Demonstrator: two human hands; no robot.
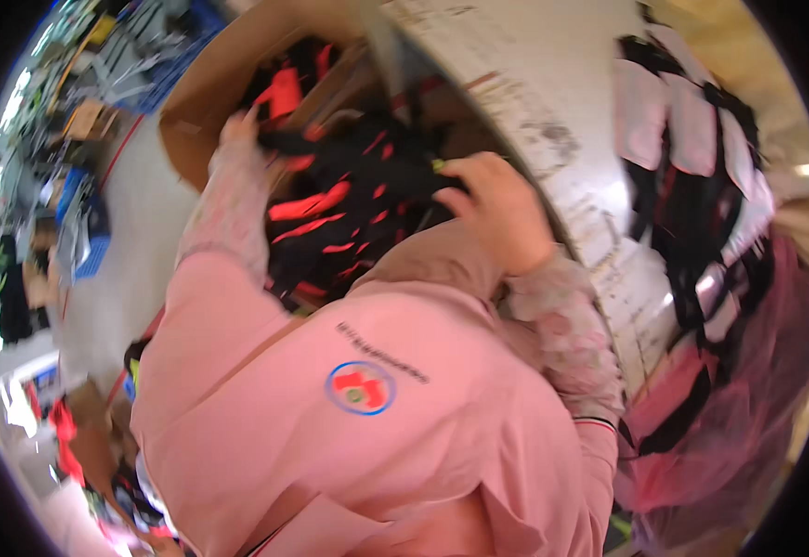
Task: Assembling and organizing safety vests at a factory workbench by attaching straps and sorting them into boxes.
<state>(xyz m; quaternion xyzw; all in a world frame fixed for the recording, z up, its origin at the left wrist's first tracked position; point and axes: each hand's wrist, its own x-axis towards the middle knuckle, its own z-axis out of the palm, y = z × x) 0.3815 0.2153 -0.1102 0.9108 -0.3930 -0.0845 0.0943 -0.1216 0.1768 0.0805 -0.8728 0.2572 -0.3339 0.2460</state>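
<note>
Black-and-coral-red fabric pieces [330, 209] lie heaped in front of my body; blur hides their exact kind. My right hand [497, 200] is at the heap's right side, its thumb and fingertips closed on the edge of a black piece [404, 167]. At the left, my left hand [240, 130] is by the cardboard box [191, 116], close to the other end of that black piece. Its fingers are smeared by motion, so a grip there cannot be made out. More black-and-red pieces [284, 93] are inside the box.
A white table [525, 84] with dark scribbles runs along the right. White-and-black padded pieces [688, 125] lie on its far right, above a pink translucent plastic bag [730, 464]. On the left are a floor with red lines [130, 209], blue crates [93, 255] and cluttered goods.
</note>
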